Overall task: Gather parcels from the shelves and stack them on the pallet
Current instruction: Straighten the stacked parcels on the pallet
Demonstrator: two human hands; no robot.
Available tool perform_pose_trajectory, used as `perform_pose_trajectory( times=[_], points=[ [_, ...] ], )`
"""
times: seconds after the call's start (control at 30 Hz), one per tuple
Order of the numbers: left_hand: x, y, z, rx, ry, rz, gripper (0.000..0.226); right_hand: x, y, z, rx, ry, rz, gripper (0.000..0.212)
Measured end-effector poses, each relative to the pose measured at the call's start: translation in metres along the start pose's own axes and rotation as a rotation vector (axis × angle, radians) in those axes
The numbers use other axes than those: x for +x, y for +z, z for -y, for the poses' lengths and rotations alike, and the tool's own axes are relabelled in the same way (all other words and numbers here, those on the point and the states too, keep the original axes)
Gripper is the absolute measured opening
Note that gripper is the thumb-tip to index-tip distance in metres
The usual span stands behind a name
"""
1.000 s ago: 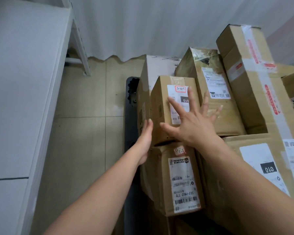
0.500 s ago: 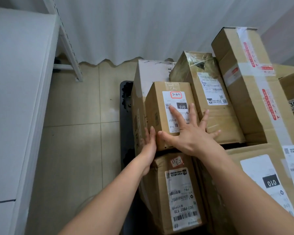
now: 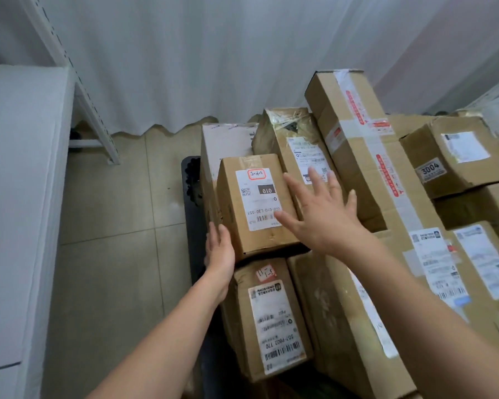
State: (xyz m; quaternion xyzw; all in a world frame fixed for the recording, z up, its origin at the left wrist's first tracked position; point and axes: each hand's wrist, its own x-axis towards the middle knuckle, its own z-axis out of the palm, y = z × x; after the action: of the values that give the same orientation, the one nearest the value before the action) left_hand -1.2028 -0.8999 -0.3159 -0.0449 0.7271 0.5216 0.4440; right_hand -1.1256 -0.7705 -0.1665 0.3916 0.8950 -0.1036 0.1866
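Head view: cardboard parcels piled on black pallet (image 3: 191,203) over tiled floor (image 3: 113,254). Small box (image 3: 257,203), label marked 010, lying atop lower box (image 3: 271,318) at pile's left edge. Left hand (image 3: 220,249) flat against small box's left side, fingers straight. Right hand (image 3: 323,214) spread wide, fingers apart, over small box's right edge, contact unclear. Tall taped box (image 3: 357,156) leaning to the right. White shelf (image 3: 18,197) at left.

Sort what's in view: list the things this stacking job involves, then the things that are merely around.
In the job:
small 010 parcel
left hand, flat against its side
right hand, open above it
507-P802 parcel beneath
tall red-taped parcel
3004 parcel
black pallet

Merely around:
white curtain
white shelf frame
tiled floor
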Motion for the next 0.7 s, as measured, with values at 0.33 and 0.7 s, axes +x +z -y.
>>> perform_pose_trajectory(
  times=[0.33, 0.7],
  points=[
    [-0.153, 0.080, -0.052, 0.516, 0.555, 0.224, 0.061, -0.105, 0.002, -0.140, 0.368, 0.335, -0.098, 0.059],
    [-0.171, 0.138, -0.029, 0.763, 0.479, 0.114, 0.094, -0.139, 0.054, -0.199, 0.714, 0.259, 0.074, 0.055]
  ],
)
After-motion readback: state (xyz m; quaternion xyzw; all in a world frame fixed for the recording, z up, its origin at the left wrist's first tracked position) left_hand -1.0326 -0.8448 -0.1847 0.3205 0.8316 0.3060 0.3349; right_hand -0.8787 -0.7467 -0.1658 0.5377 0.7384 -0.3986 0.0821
